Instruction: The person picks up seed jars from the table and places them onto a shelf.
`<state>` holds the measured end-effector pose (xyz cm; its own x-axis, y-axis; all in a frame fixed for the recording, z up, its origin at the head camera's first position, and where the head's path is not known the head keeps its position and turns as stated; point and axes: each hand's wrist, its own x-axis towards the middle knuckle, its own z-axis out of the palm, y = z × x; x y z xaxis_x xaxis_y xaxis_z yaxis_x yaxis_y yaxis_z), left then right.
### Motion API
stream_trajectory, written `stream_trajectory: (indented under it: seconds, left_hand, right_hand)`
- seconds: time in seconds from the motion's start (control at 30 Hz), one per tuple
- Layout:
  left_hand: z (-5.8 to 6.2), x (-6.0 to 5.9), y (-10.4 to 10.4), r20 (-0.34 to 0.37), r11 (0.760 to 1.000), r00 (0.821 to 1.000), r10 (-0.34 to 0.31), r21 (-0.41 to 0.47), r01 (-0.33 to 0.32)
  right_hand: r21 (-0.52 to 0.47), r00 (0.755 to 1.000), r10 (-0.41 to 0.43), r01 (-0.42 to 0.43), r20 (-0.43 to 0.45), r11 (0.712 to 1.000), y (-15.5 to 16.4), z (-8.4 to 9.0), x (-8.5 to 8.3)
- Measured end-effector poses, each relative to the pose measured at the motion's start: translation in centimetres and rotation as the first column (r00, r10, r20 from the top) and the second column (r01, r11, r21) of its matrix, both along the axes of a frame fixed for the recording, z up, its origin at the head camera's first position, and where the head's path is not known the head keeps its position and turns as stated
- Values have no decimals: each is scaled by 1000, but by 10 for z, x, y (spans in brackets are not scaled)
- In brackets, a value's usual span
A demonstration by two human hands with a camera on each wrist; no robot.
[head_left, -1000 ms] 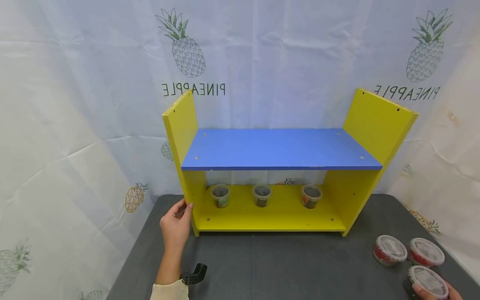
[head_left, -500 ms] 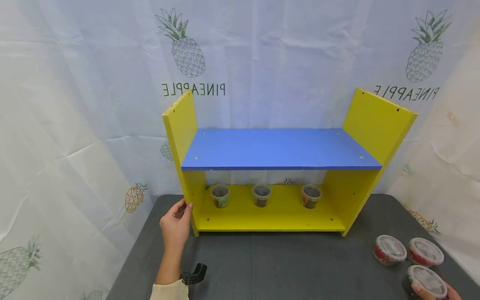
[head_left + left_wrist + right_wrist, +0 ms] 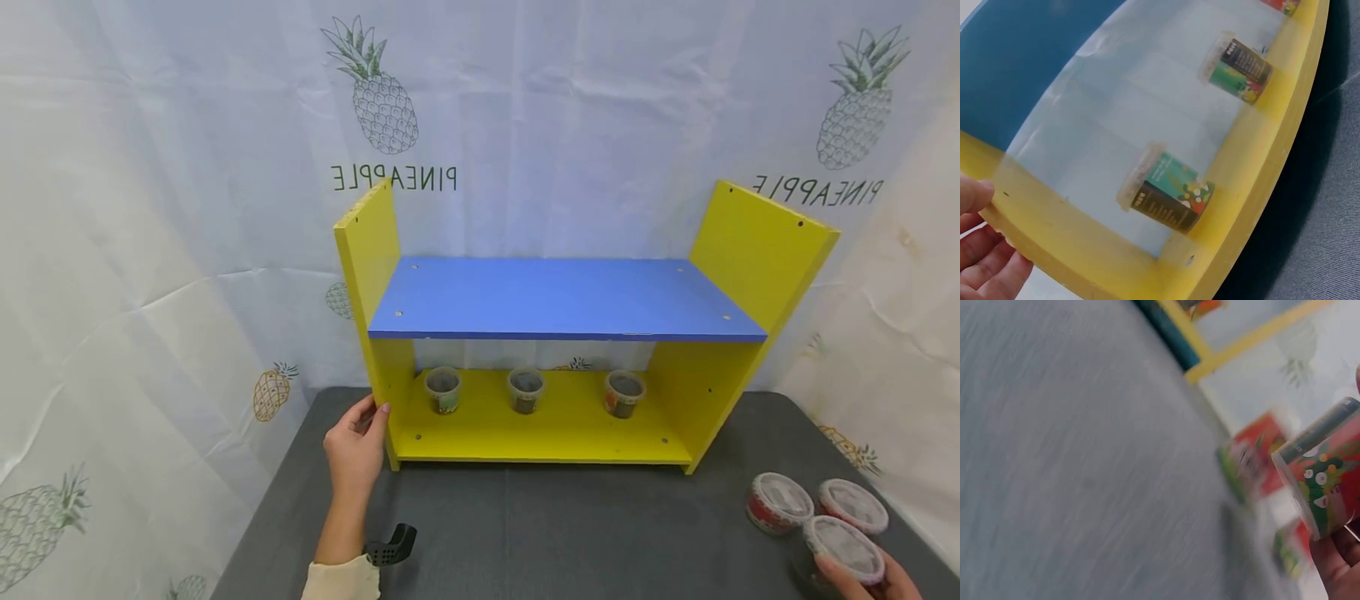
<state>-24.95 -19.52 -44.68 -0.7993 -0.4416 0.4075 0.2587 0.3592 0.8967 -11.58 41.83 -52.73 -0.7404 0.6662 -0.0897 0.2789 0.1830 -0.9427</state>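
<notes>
Pineapple-printed white sheeting hangs all round, and below it lies the dark grey surface point(image 3: 570, 533) with the yellow shelf unit point(image 3: 757, 250) standing at its back, a blue board point(image 3: 555, 296) as its upper level. I've got three small clear lidded cups point(image 3: 525, 390) lined up along the yellow bottom shelf, spaced apart, labels facing out in the left wrist view. The blue board carries nothing.

Left hand point(image 3: 354, 446) is at the unit's left upright, fingers curled round its front edge, thumb on the near face: I read that as steadying the frame.

Right hand point(image 3: 855, 579), low at the right corner, has its grip closed round a clear round tub with a red label and foil-grey lid point(image 3: 843, 550); it looks raised off the surface, just in front of two matching red-labelled tubs point(image 3: 780, 502) that sit side by side.

My judgement: the three cups below look settled, one tub is in hand, two are waiting, so roughly halfway, if the tubs belong on the unit
</notes>
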Motion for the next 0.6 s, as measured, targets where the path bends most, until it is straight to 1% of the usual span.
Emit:
stream_trajectory:
  seconds: [0.07,0.1,0.13,0.17,0.2,0.23,0.33,0.37,0.4,0.47,0.5,0.6]
  left_hand:
    - [0,0,0,-3,1000,1000,-6,2,6]
    - [0,0,0,-6,1000,1000,-8,0,8]
    - [-1,0,-1,-6,1000,1000,-9,-1,9]
    - [-1,1,-1,-6,1000,1000,-9,-2,9]
    - [-1,0,-1,-7,1000,1000,-9,-3,9]
    - [-2,0,-1,-9,1000,1000,-9,-5,9]
    - [-2,0,-1,-13,1000,1000,-4,-10,4]
    - [-2,0,-1,-14,1000,1000,-3,-11,3]
    - [-2,0,-1,-17,1000,1000,-3,-11,3]
    - [-2,-1,-1,-18,1000,1000,-3,-10,3]
    - [-2,-1,0,-19,1000,1000,-3,-9,3]
    - [-2,0,-1,-13,1000,1000,-4,-9,4]
  right_hand:
    - [77,1000,27,-28,14,997,-10,18,-2]
    - [129,998,26,-33,54,991,-17,29,-4]
    - [169,996,13,-28,92,985,-23,40,-6]
    - [183,993,-19,-3,117,983,-30,51,-8]
    - [191,990,-40,13,135,981,-37,61,-9]
    - [210,990,-38,8,137,978,-43,71,-11]
    - [290,996,41,-63,84,955,-55,94,-14]
    - [316,994,75,-94,74,944,-59,102,-15]
    - [353,992,113,-125,54,927,-63,109,-17]
    - [402,982,190,-175,2,899,-69,123,-20]
    - [401,977,214,-187,-23,897,-74,130,-23]
    - [426,952,291,-224,-99,877,-87,155,-32]
